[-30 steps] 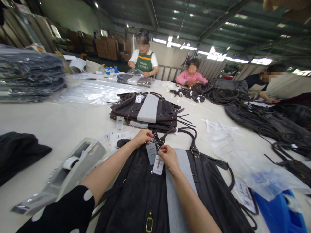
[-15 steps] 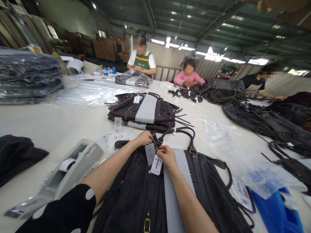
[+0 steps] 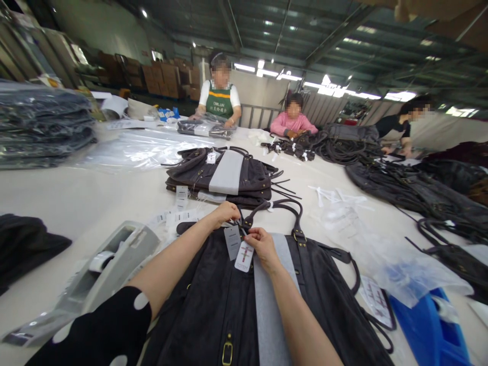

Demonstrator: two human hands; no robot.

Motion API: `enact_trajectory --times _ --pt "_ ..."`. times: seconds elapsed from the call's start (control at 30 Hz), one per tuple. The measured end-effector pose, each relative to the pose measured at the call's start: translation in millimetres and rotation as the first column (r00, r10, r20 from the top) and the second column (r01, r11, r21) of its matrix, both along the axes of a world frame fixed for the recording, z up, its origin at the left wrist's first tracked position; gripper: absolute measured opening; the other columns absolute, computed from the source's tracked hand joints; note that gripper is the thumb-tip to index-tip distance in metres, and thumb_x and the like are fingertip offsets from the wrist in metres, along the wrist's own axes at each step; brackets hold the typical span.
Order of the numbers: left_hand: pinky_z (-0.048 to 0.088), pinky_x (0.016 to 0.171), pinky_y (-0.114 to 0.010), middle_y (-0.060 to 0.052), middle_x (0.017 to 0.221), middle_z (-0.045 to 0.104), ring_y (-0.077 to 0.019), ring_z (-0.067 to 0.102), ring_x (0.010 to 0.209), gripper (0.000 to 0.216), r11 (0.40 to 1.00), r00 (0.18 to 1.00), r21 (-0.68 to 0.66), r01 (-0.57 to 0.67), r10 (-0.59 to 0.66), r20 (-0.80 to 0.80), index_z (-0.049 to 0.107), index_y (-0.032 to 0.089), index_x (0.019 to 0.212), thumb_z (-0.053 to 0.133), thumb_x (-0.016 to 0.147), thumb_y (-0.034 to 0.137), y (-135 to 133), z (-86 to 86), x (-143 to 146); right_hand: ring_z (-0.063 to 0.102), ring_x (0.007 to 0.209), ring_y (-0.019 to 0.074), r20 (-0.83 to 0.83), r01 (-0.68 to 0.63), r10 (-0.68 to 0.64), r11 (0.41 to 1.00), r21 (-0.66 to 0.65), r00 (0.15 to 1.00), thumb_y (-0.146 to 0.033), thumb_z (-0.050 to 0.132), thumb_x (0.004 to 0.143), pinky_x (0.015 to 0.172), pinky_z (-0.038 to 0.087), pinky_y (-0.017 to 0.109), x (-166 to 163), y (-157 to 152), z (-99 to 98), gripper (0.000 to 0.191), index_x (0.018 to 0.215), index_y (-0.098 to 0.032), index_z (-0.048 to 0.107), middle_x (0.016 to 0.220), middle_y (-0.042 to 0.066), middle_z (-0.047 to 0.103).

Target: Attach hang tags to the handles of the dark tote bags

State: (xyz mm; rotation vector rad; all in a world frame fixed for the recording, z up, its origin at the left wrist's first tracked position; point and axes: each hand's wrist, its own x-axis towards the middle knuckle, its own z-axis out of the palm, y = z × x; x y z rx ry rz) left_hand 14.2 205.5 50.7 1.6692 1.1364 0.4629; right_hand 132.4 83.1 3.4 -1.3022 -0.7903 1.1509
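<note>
Two tags (image 3: 232, 241) on dark bag (image 3: 213, 300), laid flat on bench (image 3: 95, 198) close to us. Our left hand (image 3: 224, 211) pinched shut on tag string (image 3: 239, 224) at handle (image 3: 284, 204) base; right hand (image 3: 261, 244) nips white tag (image 3: 244, 255), prob. to steady it.

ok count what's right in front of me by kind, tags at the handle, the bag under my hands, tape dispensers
tags: 2 (grey, white)
bag: 1
tape dispenser: 1
total: 4
</note>
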Motion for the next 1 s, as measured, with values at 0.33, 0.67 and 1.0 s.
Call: enact_trajectory --times 0.33,0.67,1.0 --pt "0.035 0.05 -0.021 0.001 0.051 0.053 -0.0098 0.049 0.053 0.007 0.988 0.978 -0.105 0.116 -0.095 0.183 0.055 0.013 0.058 0.053 0.054 0.019 -13.9 16.6 3.0 0.056 0.051 0.0116 -0.396 -0.141 0.081 0.982 -0.123 0.915 -0.019 0.077 0.047 0.054 0.045 0.025 13.7 -2.7 18.7 0.034 0.073 -0.013 0.057 0.059 -0.001 0.062" --pt "0.033 0.055 -0.02 0.001 0.058 0.054 -0.0084 0.046 0.056 0.013 0.981 0.946 0.029 0.189 -0.19 0.263 0.058 0.012 0.067 0.056 0.06 0.023 -50.4 26.4 -29.4 0.058 0.051 0.0111 -0.593 -0.062 -0.067 0.979 -0.194 0.802 -0.003 0.067 0.056 0.046 0.045 0.019 -20.2 -17.3 25.9 0.037 0.083 -0.017 0.047 0.064 -0.002 0.064" --pt "0.035 0.059 -0.02 0.001 0.064 0.054 -0.0088 0.046 0.06 0.02 0.988 0.95 0.017 0.156 -0.155 0.272 0.057 0.013 0.073 0.058 0.065 0.031 -83.7 16.7 -57.2 0.053 0.043 0.0073 -0.687 -0.213 0.019 0.957 -0.198 0.727 -0.005 0.063 0.066 0.038 0.041 0.014 -34.0 -34.1 19.1 0.012 0.076 -0.009 0.057 0.058 0.002 0.06"
